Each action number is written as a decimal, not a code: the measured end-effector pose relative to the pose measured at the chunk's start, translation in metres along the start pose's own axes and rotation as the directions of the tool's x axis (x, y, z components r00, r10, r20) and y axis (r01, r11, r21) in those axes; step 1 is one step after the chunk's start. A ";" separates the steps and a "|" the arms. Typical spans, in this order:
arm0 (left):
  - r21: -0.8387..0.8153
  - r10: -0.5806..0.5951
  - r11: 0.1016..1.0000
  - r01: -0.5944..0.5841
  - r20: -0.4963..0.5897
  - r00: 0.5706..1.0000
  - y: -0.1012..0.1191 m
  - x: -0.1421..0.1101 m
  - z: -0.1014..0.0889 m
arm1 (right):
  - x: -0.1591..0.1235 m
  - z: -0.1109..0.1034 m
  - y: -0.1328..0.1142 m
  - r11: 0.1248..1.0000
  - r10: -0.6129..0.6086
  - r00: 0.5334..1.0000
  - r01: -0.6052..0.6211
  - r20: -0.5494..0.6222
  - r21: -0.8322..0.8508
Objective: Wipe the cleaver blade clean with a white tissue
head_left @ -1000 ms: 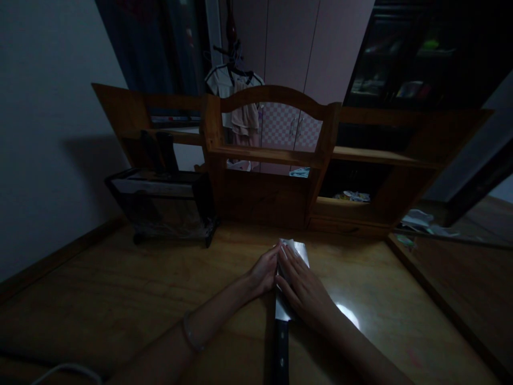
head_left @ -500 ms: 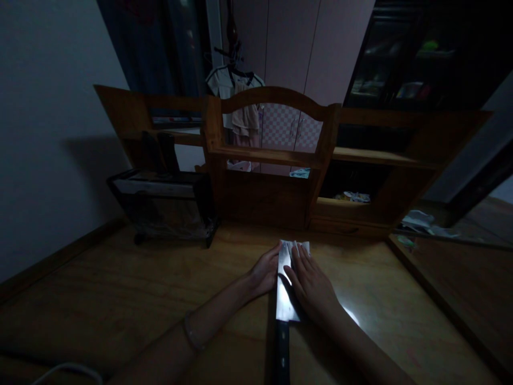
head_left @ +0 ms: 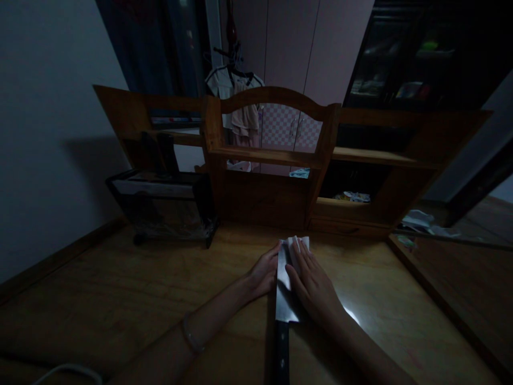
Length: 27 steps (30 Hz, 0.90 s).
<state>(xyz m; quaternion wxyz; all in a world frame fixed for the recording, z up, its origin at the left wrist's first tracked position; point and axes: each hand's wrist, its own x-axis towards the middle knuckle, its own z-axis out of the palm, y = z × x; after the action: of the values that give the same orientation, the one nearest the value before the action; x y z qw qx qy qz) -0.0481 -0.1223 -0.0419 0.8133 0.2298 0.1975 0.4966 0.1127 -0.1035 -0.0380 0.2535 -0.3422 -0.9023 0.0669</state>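
Observation:
A cleaver [head_left: 284,299] with a broad shiny blade and a black riveted handle points away from me over the table, its handle running off the lower edge of view. My left hand [head_left: 264,275] grips the blade along its left edge near the far end; the fingertips are hidden behind it. Pressed against the far right part of the blade is a folded white cloth or tissue [head_left: 304,241], under the fingers of my right hand [head_left: 315,280]. The right thumb reaches across the blade face.
A knife block [head_left: 160,208] with dark-handled knives stands on the wooden table [head_left: 160,283] at the left. Behind runs a wooden shelf unit [head_left: 268,198]. A white cable [head_left: 70,368] lies at the lower left, and a raised wooden edge [head_left: 436,302] borders the right side.
My right hand has shifted slightly, and the white cloth is bunched higher under its fingers, baring more of the blade's far left part. My left hand and the cleaver have hardly moved.

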 end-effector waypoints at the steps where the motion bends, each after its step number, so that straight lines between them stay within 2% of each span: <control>1: -0.009 0.003 1.000 -0.003 -0.006 1.000 -0.001 0.001 -0.001 | 0.000 -0.003 -0.004 0.999 -0.035 0.999 0.035 0.010 0.028; 5: -0.053 0.053 0.997 -0.056 -0.057 0.997 -0.002 0.002 -0.003 | -0.002 -0.009 -0.015 0.982 -0.171 0.980 0.160 0.105 0.099; 8: -0.019 0.019 1.000 -0.021 -0.068 0.997 -0.002 0.000 -0.002 | -0.003 -0.005 -0.015 0.975 -0.211 0.967 0.199 0.143 0.098; 16: 0.019 0.000 1.000 0.000 0.010 1.000 0.001 0.001 -0.001 | 0.000 0.000 -0.005 0.990 -0.136 0.981 0.138 0.137 0.000; 23: 0.032 -0.020 0.999 0.021 -0.036 0.999 0.002 -0.002 0.001 | 0.000 0.004 0.000 0.994 -0.059 0.995 0.065 0.080 -0.083; 27: 0.007 0.008 1.000 -0.008 0.003 1.000 0.002 -0.003 0.005 | -0.002 0.010 0.007 0.993 0.007 0.999 -0.001 0.047 -0.115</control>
<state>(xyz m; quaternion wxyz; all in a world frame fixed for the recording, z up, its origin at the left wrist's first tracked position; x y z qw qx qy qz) -0.0482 -0.1254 -0.0365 0.8107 0.2341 0.1973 0.4989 0.1134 -0.0991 -0.0494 0.2119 -0.3563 -0.9097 0.0232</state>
